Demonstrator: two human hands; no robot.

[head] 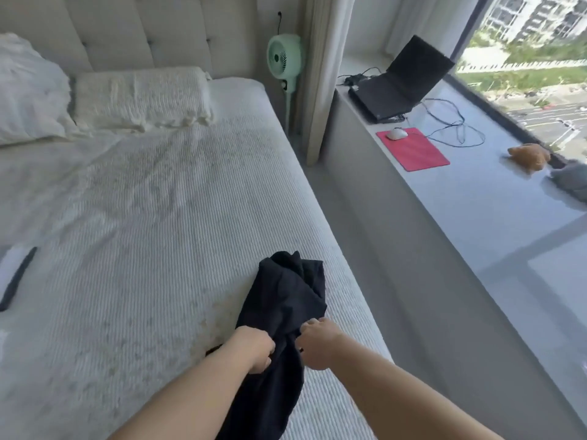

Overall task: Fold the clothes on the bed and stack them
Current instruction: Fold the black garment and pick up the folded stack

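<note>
I saw left hand (pixel 254 347) and right hand (pixel 319 344) both gripping black garment (pixel 286 300) bunched on bed (pixel 143 233).

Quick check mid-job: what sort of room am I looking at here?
Most likely a bedroom in a high-rise flat: a made bed with pillows against a padded headboard, and a wide window looking down on streets and apartment blocks.

Tufted headboard (pixel 127 27), grey floor (pixel 397 265), daylit window (pixel 540 74).

Home bedroom: bed (pixel 143 217) w/ pillows (pixel 139 100), laptop (pixel 397 87) on windowsill.
</note>
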